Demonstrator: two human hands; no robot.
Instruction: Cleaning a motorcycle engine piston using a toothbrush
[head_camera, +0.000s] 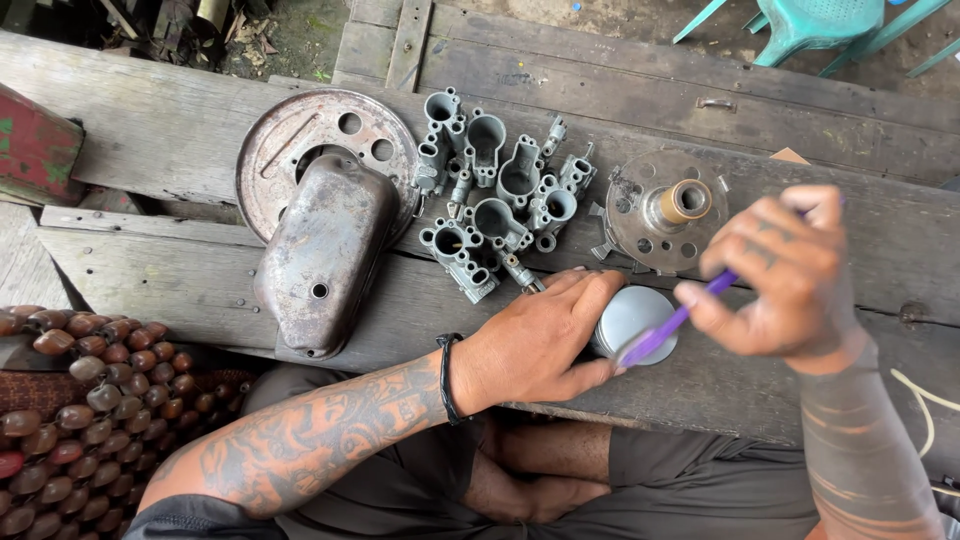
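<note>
A weathered wooden bench (180, 130) of grey planks fills the view, and every place below is given from the small round metal part (628, 318) near its front edge. Well to the left of that part and further back, a rusty perforated disc (300, 140) is laid flat, and a dented, rust-brown metal cover (325, 255) is set partly over it. Directly behind the part, a cluster of grey cast carburettor bodies (495, 195) is spread out, touching one another. Just behind and to the right, a round toothed plate with a brass-coloured centre bush (668, 212) is seen. Far to the lower left, a beaded seat mat (85, 400) is visible.

The round metal part is gripped from the left by the left hand (535, 340), fingers curled around its side. The right hand (790, 275), blurred, is held just right of the part, its fingers closed on a purple-handled tool (670, 325) whose end lies over the part's pale top.
</note>
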